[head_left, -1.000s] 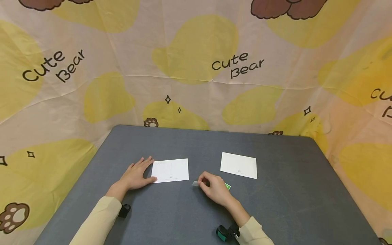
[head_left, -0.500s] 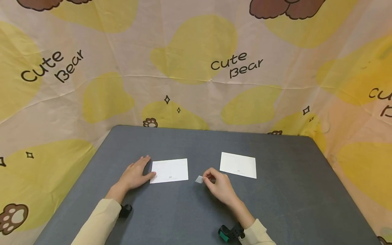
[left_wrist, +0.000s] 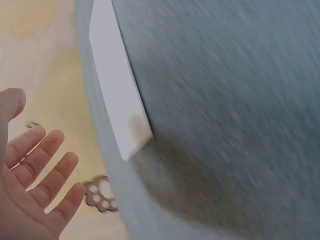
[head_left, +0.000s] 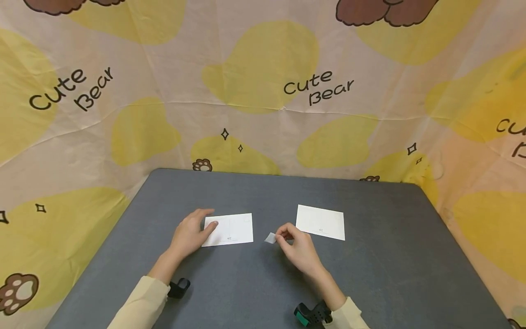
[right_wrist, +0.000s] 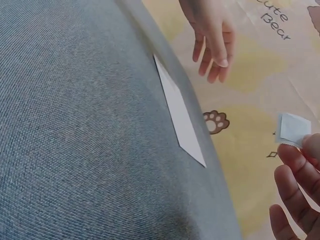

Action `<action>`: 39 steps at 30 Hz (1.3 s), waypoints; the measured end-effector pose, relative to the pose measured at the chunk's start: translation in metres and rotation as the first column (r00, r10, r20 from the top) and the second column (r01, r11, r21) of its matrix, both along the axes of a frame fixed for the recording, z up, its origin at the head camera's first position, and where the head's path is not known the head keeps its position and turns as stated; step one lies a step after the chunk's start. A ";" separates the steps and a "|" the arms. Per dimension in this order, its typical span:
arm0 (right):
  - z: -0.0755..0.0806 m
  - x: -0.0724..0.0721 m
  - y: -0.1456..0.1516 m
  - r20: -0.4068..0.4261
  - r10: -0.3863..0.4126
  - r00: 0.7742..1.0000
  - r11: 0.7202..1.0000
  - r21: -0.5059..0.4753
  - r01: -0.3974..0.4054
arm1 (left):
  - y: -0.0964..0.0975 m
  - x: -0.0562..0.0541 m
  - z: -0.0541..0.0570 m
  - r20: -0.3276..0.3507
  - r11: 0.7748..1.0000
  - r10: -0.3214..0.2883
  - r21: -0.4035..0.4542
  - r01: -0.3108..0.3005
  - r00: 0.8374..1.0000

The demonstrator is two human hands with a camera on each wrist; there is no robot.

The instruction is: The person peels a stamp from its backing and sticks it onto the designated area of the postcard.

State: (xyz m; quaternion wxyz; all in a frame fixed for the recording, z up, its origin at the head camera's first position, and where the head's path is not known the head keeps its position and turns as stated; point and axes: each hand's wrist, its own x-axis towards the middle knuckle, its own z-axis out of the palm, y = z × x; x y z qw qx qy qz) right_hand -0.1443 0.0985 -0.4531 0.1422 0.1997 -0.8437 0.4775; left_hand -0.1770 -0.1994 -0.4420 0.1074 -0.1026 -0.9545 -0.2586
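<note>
Creased, yellow-blotched cloth (head_left: 263, 68) hangs behind a grey, fabric-textured table (head_left: 263, 196).
With fingers loosely parted and free, the left hand (head_left: 190, 235) hovers over the left end of a flat white card (head_left: 234, 229); next, a small, pale, square paper (head_left: 270, 238) is pinched between thumb and fingers of the right hand (head_left: 301, 251), near a second rectangular card (head_left: 321, 222).

Free table (head_left: 263, 192) beyond both cards (head_left: 231, 232)

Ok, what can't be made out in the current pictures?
Head view: print on left card too small to read.
Right wrist view: corner of pale slip covered by right hand.
Left wrist view: left hand cut off by left edge, left card by top edge.
</note>
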 end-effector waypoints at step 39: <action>0.049 0.017 0.004 0.018 -0.115 0.993 0.984 -0.133 0.116 | 0.099 0.034 0.014 -0.263 0.914 -0.152 0.331 0.237 0.953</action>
